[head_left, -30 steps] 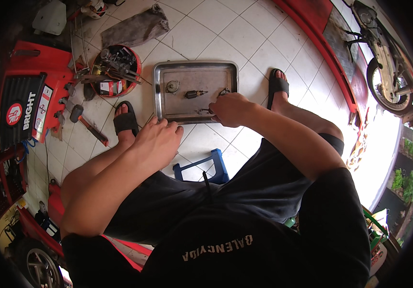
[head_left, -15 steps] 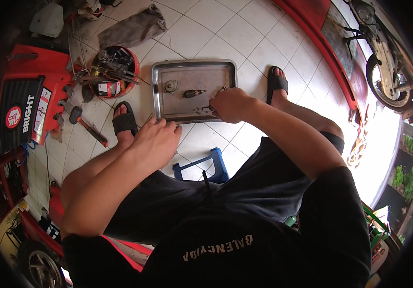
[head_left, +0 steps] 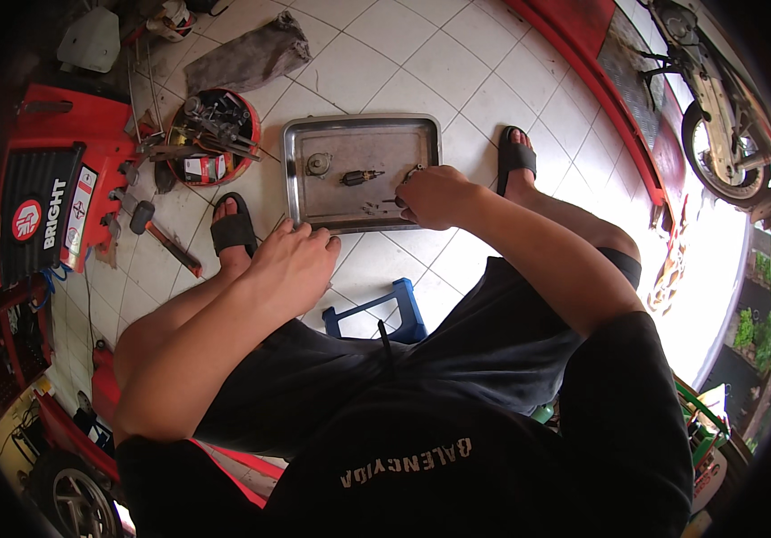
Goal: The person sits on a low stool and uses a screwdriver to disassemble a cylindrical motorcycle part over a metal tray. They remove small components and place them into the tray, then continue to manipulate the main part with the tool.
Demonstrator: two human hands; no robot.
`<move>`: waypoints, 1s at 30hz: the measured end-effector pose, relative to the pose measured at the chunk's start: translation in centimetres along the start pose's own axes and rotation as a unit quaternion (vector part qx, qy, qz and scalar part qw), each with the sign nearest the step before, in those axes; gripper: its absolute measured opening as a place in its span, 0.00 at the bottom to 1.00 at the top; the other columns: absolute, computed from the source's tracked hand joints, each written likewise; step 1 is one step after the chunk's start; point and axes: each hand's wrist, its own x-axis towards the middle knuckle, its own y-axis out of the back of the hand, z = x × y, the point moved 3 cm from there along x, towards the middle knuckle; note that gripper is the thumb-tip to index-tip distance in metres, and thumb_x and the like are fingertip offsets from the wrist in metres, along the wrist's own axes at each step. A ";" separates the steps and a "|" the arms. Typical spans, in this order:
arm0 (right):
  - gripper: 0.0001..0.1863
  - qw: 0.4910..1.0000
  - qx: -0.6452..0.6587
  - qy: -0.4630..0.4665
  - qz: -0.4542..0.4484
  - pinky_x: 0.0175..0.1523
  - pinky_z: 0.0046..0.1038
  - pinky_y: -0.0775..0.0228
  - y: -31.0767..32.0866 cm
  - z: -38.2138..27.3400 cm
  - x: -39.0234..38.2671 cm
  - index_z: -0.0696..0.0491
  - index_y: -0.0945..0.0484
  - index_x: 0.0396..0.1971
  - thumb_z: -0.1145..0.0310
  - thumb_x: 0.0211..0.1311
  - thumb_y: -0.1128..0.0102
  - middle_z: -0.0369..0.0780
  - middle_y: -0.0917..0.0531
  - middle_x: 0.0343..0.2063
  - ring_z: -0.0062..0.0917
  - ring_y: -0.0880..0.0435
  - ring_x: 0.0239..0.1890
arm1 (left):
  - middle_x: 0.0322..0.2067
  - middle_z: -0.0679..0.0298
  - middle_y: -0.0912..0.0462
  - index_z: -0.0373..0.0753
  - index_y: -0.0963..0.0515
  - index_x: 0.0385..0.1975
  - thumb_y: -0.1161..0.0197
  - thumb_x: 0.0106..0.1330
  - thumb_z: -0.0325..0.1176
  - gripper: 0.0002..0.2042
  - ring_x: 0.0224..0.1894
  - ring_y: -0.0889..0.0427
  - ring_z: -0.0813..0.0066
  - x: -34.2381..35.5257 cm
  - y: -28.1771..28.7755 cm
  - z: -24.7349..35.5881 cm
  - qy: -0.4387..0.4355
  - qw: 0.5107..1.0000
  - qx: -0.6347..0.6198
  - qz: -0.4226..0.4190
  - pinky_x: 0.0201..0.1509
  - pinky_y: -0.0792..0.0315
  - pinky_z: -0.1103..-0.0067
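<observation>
Head view: fingers of right hand [head_left: 439, 199] curled over tray [head_left: 331, 216], beside small metal parts [head_left: 376, 210]; whether anything is pinched cannot be told. Left hand [head_left: 296, 264] bent at tray's near rim, fingertips hidden, grip unclear. Small parts likely light, stiff, slippery, best lifted by ends. Metal piece [head_left: 414, 170] beyond right hand partly covered.

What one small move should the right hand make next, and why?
Probably a slight shift left by the right hand toward the loose small parts: they lie in the tray close to its fingertips, and the left hand is at the near rim, perhaps able to steady it. I can't tell whether the right hand holds anything.
</observation>
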 end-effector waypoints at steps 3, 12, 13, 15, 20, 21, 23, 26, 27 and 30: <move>0.18 1.000 -0.012 -0.004 -0.010 0.48 0.39 0.18 0.1 -0.1 -0.1 0.53 0.13 0.42 0.54 0.72 0.44 0.45 0.12 0.40 0.40 0.12 0.47 | 0.50 0.56 0.20 0.35 0.25 0.54 0.27 0.60 0.39 0.25 0.57 0.21 0.58 0.0 0.0 0.0 0.001 1.000 -0.003 0.001 0.68 0.32 0.62; 0.19 0.998 0.015 -0.064 0.010 0.48 0.38 0.18 1.6 0.7 -0.5 0.52 0.14 0.42 0.53 0.73 0.46 0.43 0.12 0.41 0.38 0.11 0.46 | 0.51 0.56 0.20 0.34 0.25 0.56 0.27 0.60 0.39 0.26 0.58 0.21 0.58 -0.6 0.8 0.1 -0.005 1.000 0.003 0.009 0.68 0.32 0.62; 0.19 0.994 0.046 -0.091 0.031 0.48 0.38 0.18 2.2 1.0 -0.8 0.52 0.13 0.43 0.52 0.73 0.46 0.43 0.12 0.41 0.38 0.11 0.46 | 0.51 0.56 0.20 0.34 0.25 0.56 0.27 0.60 0.40 0.27 0.58 0.21 0.58 -0.8 0.8 0.2 -0.006 1.000 0.005 0.014 0.69 0.32 0.62; 0.21 0.979 0.120 -0.134 0.094 0.48 0.38 0.19 4.0 1.5 -1.4 0.51 0.13 0.45 0.50 0.72 0.46 0.43 0.11 0.40 0.38 0.11 0.46 | 0.51 0.56 0.20 0.34 0.25 0.57 0.27 0.60 0.40 0.27 0.58 0.22 0.58 -1.1 0.9 0.2 -0.008 1.000 0.003 0.018 0.68 0.32 0.63; 0.28 0.807 0.518 -0.085 0.270 0.44 0.34 0.22 7.5 5.9 -3.7 0.58 0.19 0.56 0.48 0.73 0.43 0.41 0.11 0.37 0.31 0.14 0.36 | 0.53 0.56 0.20 0.34 0.26 0.59 0.28 0.61 0.41 0.28 0.59 0.22 0.58 -1.5 1.6 0.6 -0.010 1.000 0.007 0.009 0.67 0.32 0.65; 0.30 0.722 0.622 -0.048 0.298 0.42 0.33 0.23 8.6 5.9 -4.8 0.61 0.21 0.58 0.48 0.73 0.42 0.41 0.11 0.38 0.28 0.15 0.34 | 0.53 0.56 0.20 0.34 0.26 0.59 0.28 0.62 0.41 0.28 0.59 0.22 0.58 -1.7 1.6 0.7 -0.007 1.000 0.008 0.008 0.67 0.32 0.65; 0.31 0.647 0.697 0.077 0.299 0.45 0.29 0.25 9.7 5.0 -7.3 0.66 0.28 0.62 0.55 0.73 0.40 0.40 0.15 0.41 0.25 0.19 0.40 | 0.53 0.56 0.20 0.34 0.26 0.60 0.28 0.62 0.41 0.29 0.59 0.22 0.58 -1.8 1.4 0.8 -0.001 1.000 0.011 0.002 0.67 0.32 0.65; 0.31 0.631 0.683 0.204 0.305 0.59 0.34 0.29 9.9 3.9 -9.5 0.59 0.35 0.67 0.62 0.70 0.37 0.43 0.20 0.49 0.29 0.21 0.52 | 0.53 0.55 0.19 0.34 0.26 0.60 0.28 0.62 0.42 0.29 0.59 0.22 0.57 -1.4 0.8 0.9 0.006 1.000 0.012 -0.014 0.66 0.31 0.64; 0.32 0.600 0.699 0.220 0.321 0.60 0.36 0.29 9.8 3.7 -10.1 0.60 0.36 0.68 0.62 0.70 0.37 0.44 0.19 0.50 0.31 0.20 0.51 | 0.52 0.55 0.19 0.34 0.26 0.60 0.28 0.62 0.42 0.29 0.59 0.22 0.56 -1.2 0.6 1.0 0.006 1.000 0.013 -0.021 0.66 0.31 0.64; 0.22 0.461 0.776 0.215 0.372 0.59 0.40 0.31 9.7 2.1 -11.7 0.59 0.26 0.56 0.59 0.71 0.38 0.44 0.19 0.39 0.35 0.20 0.43 | 0.52 0.54 0.18 0.35 0.25 0.59 0.29 0.62 0.43 0.29 0.59 0.21 0.55 -0.4 -0.3 1.3 0.007 0.999 0.017 -0.041 0.65 0.30 0.63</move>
